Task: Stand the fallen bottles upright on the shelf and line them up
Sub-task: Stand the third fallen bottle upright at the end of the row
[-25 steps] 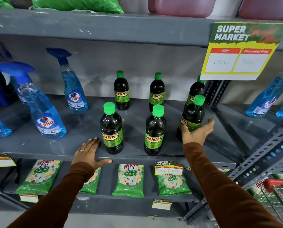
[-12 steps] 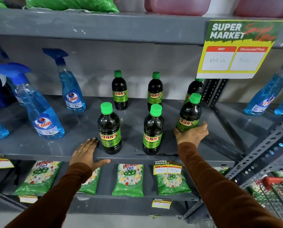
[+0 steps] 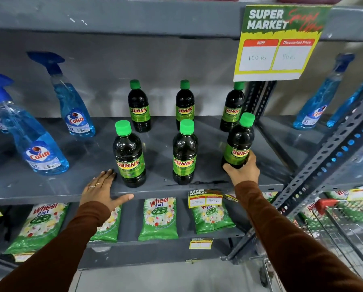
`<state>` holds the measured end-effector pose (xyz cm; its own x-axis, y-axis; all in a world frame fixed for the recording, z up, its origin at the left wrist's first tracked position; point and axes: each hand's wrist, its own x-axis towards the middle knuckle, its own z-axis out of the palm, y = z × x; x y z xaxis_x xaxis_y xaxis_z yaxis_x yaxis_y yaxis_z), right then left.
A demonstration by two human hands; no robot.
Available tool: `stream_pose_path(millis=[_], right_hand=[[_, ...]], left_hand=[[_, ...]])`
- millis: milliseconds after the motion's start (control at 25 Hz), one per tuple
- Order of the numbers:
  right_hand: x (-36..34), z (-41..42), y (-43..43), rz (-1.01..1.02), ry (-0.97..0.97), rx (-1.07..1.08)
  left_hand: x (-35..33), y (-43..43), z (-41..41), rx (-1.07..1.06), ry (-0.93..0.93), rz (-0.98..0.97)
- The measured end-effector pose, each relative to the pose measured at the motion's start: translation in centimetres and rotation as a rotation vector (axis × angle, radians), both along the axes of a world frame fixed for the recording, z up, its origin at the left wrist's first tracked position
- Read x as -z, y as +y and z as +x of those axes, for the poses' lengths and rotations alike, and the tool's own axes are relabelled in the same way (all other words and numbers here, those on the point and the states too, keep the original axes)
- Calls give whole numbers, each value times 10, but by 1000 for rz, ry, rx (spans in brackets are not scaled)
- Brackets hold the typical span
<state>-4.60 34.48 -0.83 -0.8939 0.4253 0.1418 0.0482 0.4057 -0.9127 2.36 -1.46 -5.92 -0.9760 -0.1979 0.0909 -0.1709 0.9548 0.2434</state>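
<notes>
Several dark Sunny bottles with green caps stand upright on the grey shelf in two rows. The back row holds three: left, middle, right. In front stand a left bottle and a middle bottle. My right hand is wrapped around the base of the front right bottle, which leans slightly right. My left hand lies flat on the shelf's front edge, fingers apart, just left of the front left bottle.
Blue Colin spray bottles stand at the left and at the far right. A supermarket price sign hangs from the shelf above. Green Wheel packets lie on the lower shelf. A slotted metal upright and a trolley are at the right.
My right hand closed around the front right bottle's base and drew it forward, more upright. My left hand stayed flat on the shelf edge. The view moved closer.
</notes>
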Motion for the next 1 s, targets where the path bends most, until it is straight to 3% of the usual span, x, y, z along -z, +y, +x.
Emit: stream_pose_path(millis=[600, 680, 760, 840, 880, 920, 1000], right_hand=[[20, 26, 7, -49, 86, -9], [21, 39, -4, 39, 178, 77], [14, 60, -32, 307, 438, 35], [9, 80, -79, 521, 764, -241], [8, 87, -104, 524, 810, -410], [11, 90, -127, 452, 735, -567], [10, 95, -161, 141, 321, -784]], left_hand=[[0, -3, 1, 77, -72, -22], [-10, 6, 3, 38, -28, 112], [-22, 22, 2, -132, 75, 424], [-26, 31, -3, -323, 92, 800], [-23, 31, -7, -360, 92, 968], [-18, 30, -8, -372, 111, 1051], [-7, 30, -5, -285, 58, 1070]])
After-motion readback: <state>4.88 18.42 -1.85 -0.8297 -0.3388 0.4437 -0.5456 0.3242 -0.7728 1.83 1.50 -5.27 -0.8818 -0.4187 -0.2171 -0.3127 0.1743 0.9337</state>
